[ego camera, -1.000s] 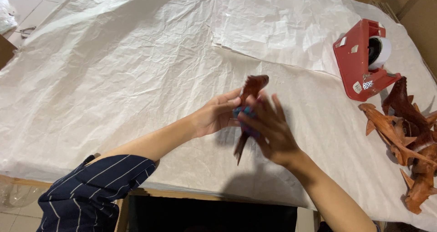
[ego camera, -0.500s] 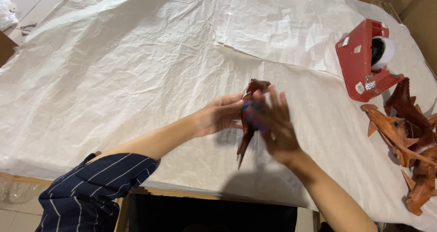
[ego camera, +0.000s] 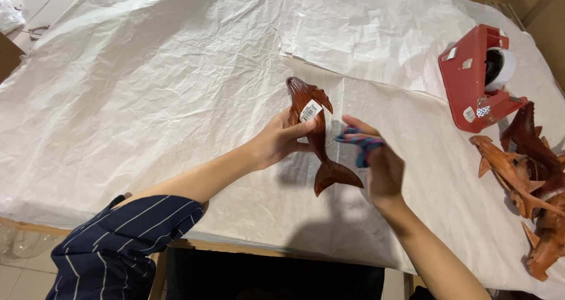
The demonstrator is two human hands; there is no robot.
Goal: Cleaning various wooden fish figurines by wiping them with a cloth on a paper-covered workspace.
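My left hand (ego camera: 278, 142) grips a carved reddish-brown wooden dolphin (ego camera: 315, 134) around its middle, above the table. A small white sticker sits on the dolphin's side. Its head points away from me and its tail points toward me. My right hand (ego camera: 379, 163) is just right of the dolphin, apart from it, with something small in blue and pink stripes on or between its fingertips. I cannot tell what that small thing is.
White crinkled paper (ego camera: 147, 88) covers the table, with a stack of paper sheets (ego camera: 376, 35) at the back. A red tape dispenser (ego camera: 478, 79) stands at the right. A pile of several wooden carved fish (ego camera: 532, 182) lies at the right edge.
My right hand has let go of the dolphin and moved right. The dolphin now shows its whole side with the sticker, held by my left hand alone.
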